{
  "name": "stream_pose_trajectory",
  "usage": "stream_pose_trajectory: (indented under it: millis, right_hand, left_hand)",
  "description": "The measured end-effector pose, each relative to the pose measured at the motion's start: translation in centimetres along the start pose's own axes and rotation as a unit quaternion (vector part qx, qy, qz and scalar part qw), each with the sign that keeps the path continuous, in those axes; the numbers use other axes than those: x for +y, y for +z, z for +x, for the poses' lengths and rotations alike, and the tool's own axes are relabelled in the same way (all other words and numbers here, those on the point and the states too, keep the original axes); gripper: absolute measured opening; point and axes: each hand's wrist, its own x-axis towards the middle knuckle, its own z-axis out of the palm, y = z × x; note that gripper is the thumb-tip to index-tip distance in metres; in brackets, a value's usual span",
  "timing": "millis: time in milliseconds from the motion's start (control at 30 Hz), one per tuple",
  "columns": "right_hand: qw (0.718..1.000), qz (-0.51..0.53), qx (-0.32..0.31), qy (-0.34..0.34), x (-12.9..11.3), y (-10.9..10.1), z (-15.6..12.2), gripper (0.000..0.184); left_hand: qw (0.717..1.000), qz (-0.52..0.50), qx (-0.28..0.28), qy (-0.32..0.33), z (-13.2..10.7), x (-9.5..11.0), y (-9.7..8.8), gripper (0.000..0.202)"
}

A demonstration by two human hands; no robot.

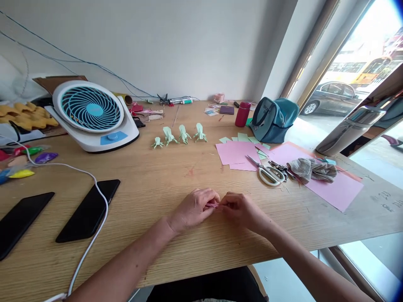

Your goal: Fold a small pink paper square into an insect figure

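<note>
Near the front of the wooden table, my left hand (195,209) and my right hand (242,209) meet fingertip to fingertip. Both are closed in a pinch on a small strip of folded pink paper (212,205). Most of the strip is hidden by the fingers, so its full shape cannot be made out. Farther back stand several pale green folded paper figures (184,134) in a row. To the right lie sheets of pink paper (234,152), with white-handled scissors (271,175) resting partly on them.
A white fan (91,111) stands at the back left. Two black phones (88,212) and a white cable (100,191) lie at left. A red bottle (242,114), a teal bag (273,121), a grey cloth (311,170) and a steel flask (348,131) are at right.
</note>
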Motion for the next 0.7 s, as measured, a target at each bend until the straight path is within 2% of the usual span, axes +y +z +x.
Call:
stream_pose_trajectory:
  millis: [67,133,200,267,300,500,700]
  right_hand:
    - [0.999,0.046,0.021,0.003,0.3,-0.2,0.2,0.029]
    - [0.994,0.090,0.055,0.007,0.5,-0.1,0.5,0.036]
    - [0.987,0.134,0.093,0.010,0.5,0.2,0.9,0.042]
    - [0.977,0.173,0.127,0.008,0.3,0.8,1.2,0.045]
    - [0.972,0.190,0.140,0.007,0.1,1.1,1.4,0.045]
    - [0.952,0.247,0.183,0.008,-0.2,1.9,2.1,0.047]
    - [0.949,0.269,0.158,0.032,0.3,1.2,2.6,0.050]
  left_hand:
    - [0.997,-0.066,0.024,-0.032,0.4,0.4,-0.5,0.010]
    - [0.982,-0.157,0.067,-0.085,1.0,0.8,-1.0,0.019]
    - [0.946,-0.278,0.101,-0.134,1.6,1.0,-1.3,0.030]
    - [0.904,-0.380,0.113,-0.160,2.2,1.2,-1.4,0.032]
    - [0.894,-0.401,0.116,-0.162,2.4,1.2,-1.3,0.031]
    - [0.879,-0.414,0.149,-0.184,3.4,1.2,-0.5,0.040]
    - [0.884,-0.406,0.132,-0.190,4.7,1.4,-0.8,0.040]
